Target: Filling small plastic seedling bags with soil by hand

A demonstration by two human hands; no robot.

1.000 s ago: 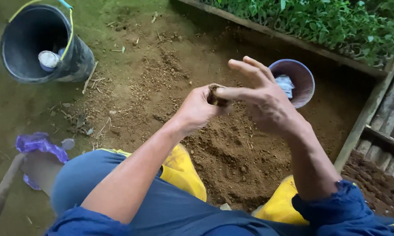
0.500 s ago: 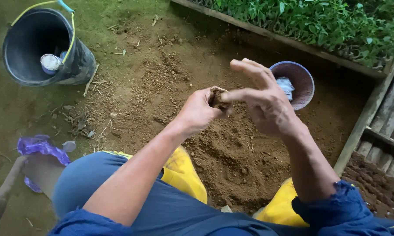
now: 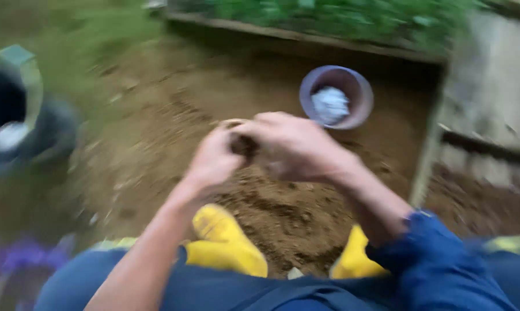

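Head cam's blurry, but both forearms angle inward, left hand [image 3: 214, 158] and right hand [image 3: 294, 144] meeting with fingers pinched around a small brown clump [image 3: 242, 144] above the dirt [image 3: 283, 213].

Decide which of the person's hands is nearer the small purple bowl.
Right. The right hand lies just below-left of the purple bowl; the left hand sits farther left, beyond the right.

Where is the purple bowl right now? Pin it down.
In the head view the purple bowl sits upper right on the soil, just beyond the right hand, near the wooden border.
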